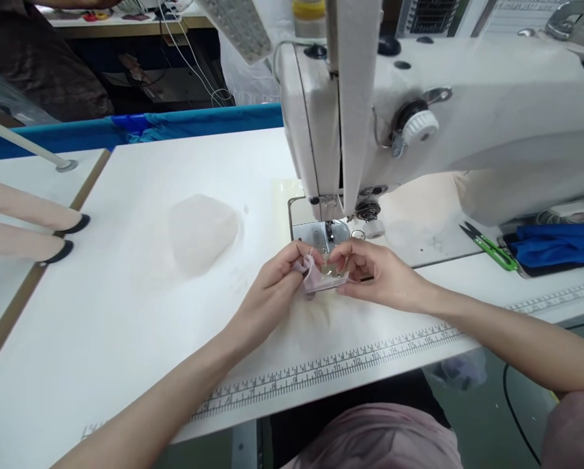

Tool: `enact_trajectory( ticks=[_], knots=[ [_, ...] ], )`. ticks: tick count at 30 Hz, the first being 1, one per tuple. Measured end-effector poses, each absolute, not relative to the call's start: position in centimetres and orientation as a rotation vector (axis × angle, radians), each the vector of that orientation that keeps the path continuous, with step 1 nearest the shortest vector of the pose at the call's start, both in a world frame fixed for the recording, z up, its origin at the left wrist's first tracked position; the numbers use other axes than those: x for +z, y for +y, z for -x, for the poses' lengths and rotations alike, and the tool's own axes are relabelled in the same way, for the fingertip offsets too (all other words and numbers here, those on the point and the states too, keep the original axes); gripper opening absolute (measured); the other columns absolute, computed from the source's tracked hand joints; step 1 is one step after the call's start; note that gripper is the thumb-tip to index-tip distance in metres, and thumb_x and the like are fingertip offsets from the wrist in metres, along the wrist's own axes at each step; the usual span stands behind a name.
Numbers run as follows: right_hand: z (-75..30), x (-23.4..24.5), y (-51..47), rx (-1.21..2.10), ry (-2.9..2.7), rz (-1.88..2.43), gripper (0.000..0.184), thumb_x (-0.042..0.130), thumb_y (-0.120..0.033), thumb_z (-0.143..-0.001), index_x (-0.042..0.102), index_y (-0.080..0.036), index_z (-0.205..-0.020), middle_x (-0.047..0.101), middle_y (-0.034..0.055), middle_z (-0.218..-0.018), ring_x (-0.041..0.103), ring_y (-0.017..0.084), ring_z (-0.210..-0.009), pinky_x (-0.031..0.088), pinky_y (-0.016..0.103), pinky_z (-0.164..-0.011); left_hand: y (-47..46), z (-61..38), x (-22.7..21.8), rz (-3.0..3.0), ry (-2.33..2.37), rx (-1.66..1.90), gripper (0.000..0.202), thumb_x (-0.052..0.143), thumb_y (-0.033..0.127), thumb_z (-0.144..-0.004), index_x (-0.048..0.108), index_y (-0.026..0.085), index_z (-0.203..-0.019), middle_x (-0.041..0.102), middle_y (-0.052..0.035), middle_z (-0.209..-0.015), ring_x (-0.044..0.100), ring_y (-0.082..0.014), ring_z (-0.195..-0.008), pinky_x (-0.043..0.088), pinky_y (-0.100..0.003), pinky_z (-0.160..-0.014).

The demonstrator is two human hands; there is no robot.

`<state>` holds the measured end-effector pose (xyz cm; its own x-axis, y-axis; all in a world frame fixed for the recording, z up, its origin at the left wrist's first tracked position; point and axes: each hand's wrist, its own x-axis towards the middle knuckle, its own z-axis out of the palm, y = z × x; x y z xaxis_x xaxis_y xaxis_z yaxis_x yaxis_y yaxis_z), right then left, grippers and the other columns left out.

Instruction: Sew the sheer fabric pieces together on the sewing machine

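Note:
A small piece of pale pink fabric (314, 277) is held up between my two hands, just in front of the needle area of a white sewing machine (311, 130). My left hand (285, 273) pinches its left end between thumb and fingers. At the other end, my right hand (370, 270) grips the edge with curled fingers. Right behind my fingertips lie the presser foot (330, 233) and the metal needle plate (306, 231). Part of the fabric is covered by my fingers.
Green thread snips (492, 247) and a blue cloth (560, 244) lie at the right. A printed ruler (341, 365) runs along the front of the white table (126, 312). Two pale, dark-tipped padded rods (28, 205) stand at the left. Across the blue cloth trough (199, 124), a person (32, 65) is partly visible.

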<state>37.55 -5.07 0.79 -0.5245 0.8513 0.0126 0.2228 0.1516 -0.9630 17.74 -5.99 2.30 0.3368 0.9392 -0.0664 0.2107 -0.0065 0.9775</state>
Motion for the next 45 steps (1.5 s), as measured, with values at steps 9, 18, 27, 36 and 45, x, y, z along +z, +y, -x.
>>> enact_trajectory(
  ticks=[9,18,27,36,45],
  knots=[
    [-37.9,0.5,-4.7,1.298,-1.753,1.043,0.017,0.071,-0.014,-0.075,0.066,-0.019,-0.090,0.067,-0.0004,-0.085,0.064,0.012,-0.077,0.050,0.024,-0.064,-6.3,-17.4,2.0,-1.636,1.173,0.729,0.025,0.070,0.028,-0.076,0.048,0.021,-0.083,0.050,0.0042,-0.072,0.047,-0.0096,-0.060,0.041,-0.020,-0.051],
    [-37.6,0.4,-5.6,1.427,-1.592,1.005,0.012,0.067,-0.021,-0.080,0.063,-0.018,-0.091,0.068,0.0005,-0.082,0.069,0.012,-0.065,0.060,0.025,-0.061,-6.7,-17.5,0.5,-2.133,1.215,0.855,0.009,0.061,0.019,-0.085,0.062,0.023,-0.092,0.065,0.0044,-0.070,0.053,-0.0080,-0.054,0.039,-0.019,-0.048],
    [-37.4,0.4,-5.6,1.026,-1.803,0.935,0.014,0.063,-0.007,-0.079,0.065,-0.019,-0.087,0.067,-0.0022,-0.081,0.065,0.009,-0.072,0.058,0.020,-0.067,-7.0,-17.6,0.7,-2.237,1.163,0.983,0.015,0.061,0.014,-0.086,0.067,0.022,-0.098,0.070,0.0008,-0.079,0.063,-0.0107,-0.065,0.051,-0.021,-0.057],
    [-37.6,0.4,-5.7,0.818,-1.916,0.855,0.014,0.057,-0.011,-0.085,0.063,-0.020,-0.093,0.067,-0.0015,-0.084,0.064,0.009,-0.073,0.057,0.021,-0.067,-6.9,-17.7,0.8,-2.202,1.192,0.989,0.010,0.059,0.018,-0.088,0.067,0.023,-0.091,0.072,0.0003,-0.081,0.064,-0.0112,-0.063,0.054,-0.022,-0.059],
    [-37.5,0.1,-5.6,0.792,-1.940,0.779,0.019,0.054,-0.005,-0.084,0.064,-0.019,-0.091,0.065,-0.0012,-0.082,0.062,0.009,-0.073,0.055,0.021,-0.065,-6.8,-17.7,0.6,-2.193,1.181,0.997,0.012,0.059,0.014,-0.087,0.067,0.023,-0.092,0.072,0.0017,-0.081,0.062,-0.0099,-0.062,0.051,-0.020,-0.057]
  ],
)
